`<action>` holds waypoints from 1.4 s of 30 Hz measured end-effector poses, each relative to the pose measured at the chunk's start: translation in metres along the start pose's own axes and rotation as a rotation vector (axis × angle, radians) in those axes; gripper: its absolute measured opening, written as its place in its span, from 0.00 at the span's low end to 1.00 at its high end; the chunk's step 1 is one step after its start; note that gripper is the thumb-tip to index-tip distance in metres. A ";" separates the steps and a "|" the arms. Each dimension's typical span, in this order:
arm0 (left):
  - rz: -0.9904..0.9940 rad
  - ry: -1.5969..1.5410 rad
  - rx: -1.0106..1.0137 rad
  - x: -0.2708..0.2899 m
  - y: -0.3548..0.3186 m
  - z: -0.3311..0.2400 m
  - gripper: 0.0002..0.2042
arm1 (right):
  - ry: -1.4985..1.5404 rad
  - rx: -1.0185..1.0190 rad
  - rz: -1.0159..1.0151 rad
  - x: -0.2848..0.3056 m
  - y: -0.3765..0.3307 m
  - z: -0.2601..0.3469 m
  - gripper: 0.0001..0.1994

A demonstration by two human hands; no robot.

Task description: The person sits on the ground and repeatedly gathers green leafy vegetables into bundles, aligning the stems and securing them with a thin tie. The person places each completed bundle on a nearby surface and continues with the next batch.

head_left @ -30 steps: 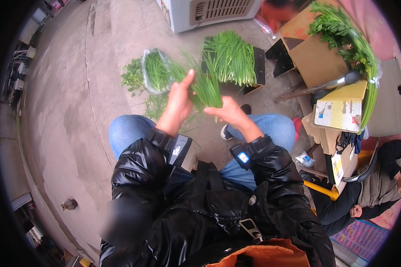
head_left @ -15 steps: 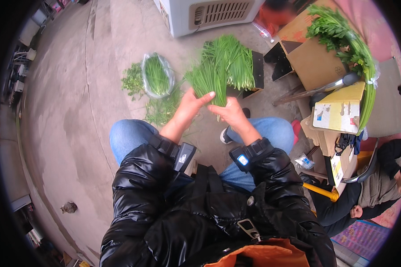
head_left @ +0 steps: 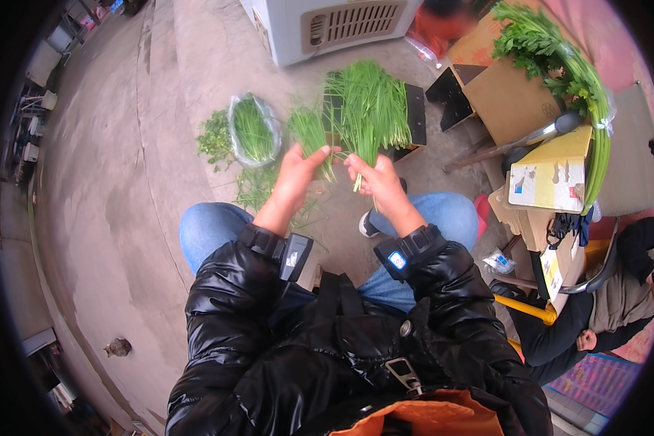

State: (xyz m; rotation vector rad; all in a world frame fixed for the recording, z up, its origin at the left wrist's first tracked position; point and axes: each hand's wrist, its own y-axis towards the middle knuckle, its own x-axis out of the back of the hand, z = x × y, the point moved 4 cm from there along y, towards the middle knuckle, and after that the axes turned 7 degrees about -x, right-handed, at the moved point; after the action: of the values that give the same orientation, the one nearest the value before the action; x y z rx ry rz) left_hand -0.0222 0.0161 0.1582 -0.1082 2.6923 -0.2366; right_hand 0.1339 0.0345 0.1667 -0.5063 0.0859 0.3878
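While the black box (head_left: 416, 112) carries a heap of green stalks (head_left: 391, 109) ahead of me, a hand of mine works on each of two bunches at its near side. My left hand (head_left: 295, 178) pinches the thinner bunch (head_left: 310, 131) between thumb and fingers; its long axis runs away from me, blades ending just left of the box. My right hand (head_left: 380, 182) — the one nearer the box — pinches the pale lower ends of the fuller bunch (head_left: 361, 149), whose blades point away over the box. Farther left of the box sits a clear bag (head_left: 277, 136) of greens. Where fuller bunch and heap overlap, I cannot trace the border — and my left fingers are partly hidden.
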 end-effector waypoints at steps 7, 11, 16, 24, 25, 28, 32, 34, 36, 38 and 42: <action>-0.204 -0.030 -0.179 0.012 -0.003 -0.017 0.09 | 0.210 0.098 -0.027 0.009 0.001 0.008 0.09; -0.260 -0.051 -0.170 0.013 -0.001 -0.013 0.08 | 0.332 0.140 -0.022 0.014 0.000 0.014 0.11; -0.098 -0.168 -0.071 0.001 -0.002 -0.005 0.07 | 0.414 0.188 -0.035 0.021 0.002 0.022 0.10; 0.129 -0.233 0.178 -0.035 -0.022 0.015 0.10 | 0.679 0.348 0.159 0.021 0.008 0.031 0.09; 0.177 -0.231 0.147 -0.039 -0.024 0.016 0.11 | 0.658 0.346 0.145 0.019 0.008 0.030 0.09; 0.250 -0.244 0.114 -0.047 -0.027 0.017 0.13 | 0.588 0.310 0.151 0.013 0.005 0.027 0.09; 0.207 -0.245 0.045 -0.047 -0.026 0.013 0.14 | 0.502 0.212 0.196 0.003 0.001 0.020 0.11; 0.198 -0.256 0.038 -0.048 -0.026 0.013 0.14 | 0.475 0.177 0.227 -0.001 0.000 0.019 0.12; 0.200 -0.229 0.029 -0.047 -0.025 0.013 0.14 | 0.486 0.193 0.231 0.000 0.000 0.021 0.13; 0.200 -0.159 0.040 -0.043 -0.024 0.015 0.13 | 0.474 0.209 0.232 0.000 0.000 0.022 0.14; 0.132 -0.042 -0.041 -0.037 -0.020 0.015 0.11 | 0.357 0.244 0.152 -0.001 0.002 0.017 0.13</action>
State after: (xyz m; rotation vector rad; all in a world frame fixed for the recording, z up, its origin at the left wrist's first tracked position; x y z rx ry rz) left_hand 0.0189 -0.0020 0.1636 0.0521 2.6498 -0.1364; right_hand 0.1318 0.0442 0.1809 -0.3237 0.5127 0.4256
